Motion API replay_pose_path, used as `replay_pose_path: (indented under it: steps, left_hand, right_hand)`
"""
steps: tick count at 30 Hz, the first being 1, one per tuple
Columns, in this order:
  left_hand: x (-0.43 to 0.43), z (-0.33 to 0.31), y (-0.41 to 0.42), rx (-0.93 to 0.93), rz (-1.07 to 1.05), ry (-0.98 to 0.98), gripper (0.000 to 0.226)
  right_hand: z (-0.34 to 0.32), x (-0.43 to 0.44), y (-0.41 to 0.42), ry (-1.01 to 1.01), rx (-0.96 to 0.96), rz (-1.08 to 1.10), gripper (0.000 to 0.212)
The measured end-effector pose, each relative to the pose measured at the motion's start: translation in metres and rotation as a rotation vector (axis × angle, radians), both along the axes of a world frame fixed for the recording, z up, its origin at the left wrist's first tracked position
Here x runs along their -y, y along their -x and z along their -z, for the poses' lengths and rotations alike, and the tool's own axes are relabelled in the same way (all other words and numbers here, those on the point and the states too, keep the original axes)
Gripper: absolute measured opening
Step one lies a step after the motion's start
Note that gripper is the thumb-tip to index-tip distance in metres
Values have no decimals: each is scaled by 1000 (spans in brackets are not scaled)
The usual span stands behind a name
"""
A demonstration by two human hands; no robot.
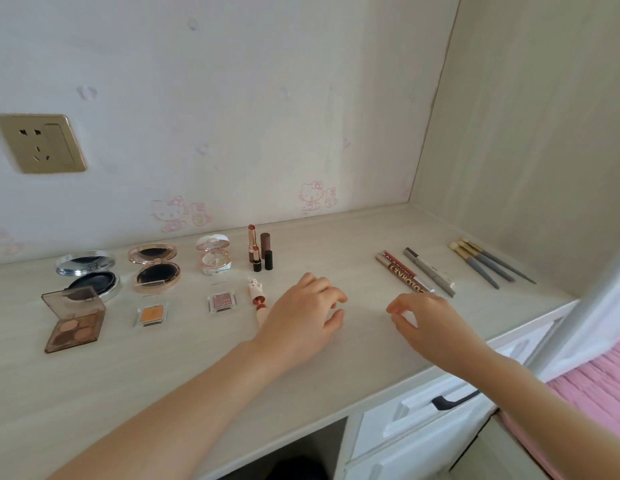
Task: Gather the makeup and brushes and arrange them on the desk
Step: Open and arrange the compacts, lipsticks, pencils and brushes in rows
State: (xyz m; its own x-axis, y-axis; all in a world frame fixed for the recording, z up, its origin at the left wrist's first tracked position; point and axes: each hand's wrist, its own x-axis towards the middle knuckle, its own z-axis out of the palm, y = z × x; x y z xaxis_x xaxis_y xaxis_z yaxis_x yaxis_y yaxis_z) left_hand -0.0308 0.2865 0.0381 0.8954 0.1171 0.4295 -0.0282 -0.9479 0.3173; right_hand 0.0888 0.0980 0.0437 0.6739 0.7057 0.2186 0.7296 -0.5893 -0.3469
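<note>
Makeup sits in rows across the pale desk (184, 382): open compacts (155, 268) and an eyeshadow palette (75, 320) at left, upright lipsticks (260, 252) mid-back, pencils (414, 271) and three brushes (485, 263) at right. Both forearms reach in over the desk. Left hand (301, 311) hovers palm-down just beside a lying pink lip tube (259, 303), fingers loosely curled, holding nothing. Right hand (423, 318) hangs near the pencil ends, thumb and forefinger pinched on something small and whitish; what it is, I can't tell.

Compacts (152, 268) left on the desk (197, 368), lipsticks (260, 252) mid-back, pencils (414, 271) right — brushes (485, 263) farthest right.
</note>
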Motion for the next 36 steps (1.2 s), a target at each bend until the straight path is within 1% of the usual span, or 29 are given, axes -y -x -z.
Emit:
replay_pose_path:
  steps: [5,7,10,14,19,23,28,32,36]
  left_hand:
    - [12,3,-58,-189,21,3,34]
    - [14,3,-81,-237,5,28,37]
    - [13,2,-112,-249,-28,104,44]
    - [4,8,-143,-280,-85,242,61]
    - [-1,14,-168,-279,-86,268,65]
    - [6,16,-177,-234,-29,285,62]
    - [5,24,-179,-162,-44,254,52]
    - [1,22,-177,-150,-36,199,43]
    - [-3,22,-173,-185,-35,118,37]
  right_hand:
    - [0,20,-24,-34,45,80,22]
    - [3,22,-35,-45,83,116,21]
    - [8,20,-50,-61,138,157,21]
    - [14,12,-63,-32,193,199,20]
    - [21,7,-71,0,238,223,21]
    - [23,6,-73,25,251,227,26]
    - [25,9,-75,22,237,223,28]
    - [26,11,-77,-25,192,235,29]
    - [26,11,-76,-43,210,235,28]
